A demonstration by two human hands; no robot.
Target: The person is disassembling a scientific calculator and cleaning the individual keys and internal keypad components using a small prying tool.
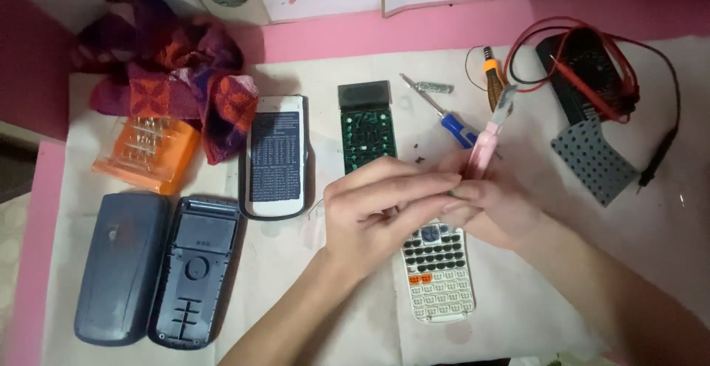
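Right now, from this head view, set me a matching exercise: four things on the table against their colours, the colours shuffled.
Things:
1. Screwdriver handle
2. Circuit board
3. Bit case
4. Tool in the right hand

Colours:
A. orange
B. pink
C. blue
D. green

Pairs: 1-C, 2-D, 3-A, 4-B

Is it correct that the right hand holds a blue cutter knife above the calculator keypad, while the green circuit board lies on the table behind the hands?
Not quite: in the head view the cutter knife in the right hand is pink, not blue. The rest holds: it is above the calculator keypad, and the green circuit board lies on the table behind the hands.
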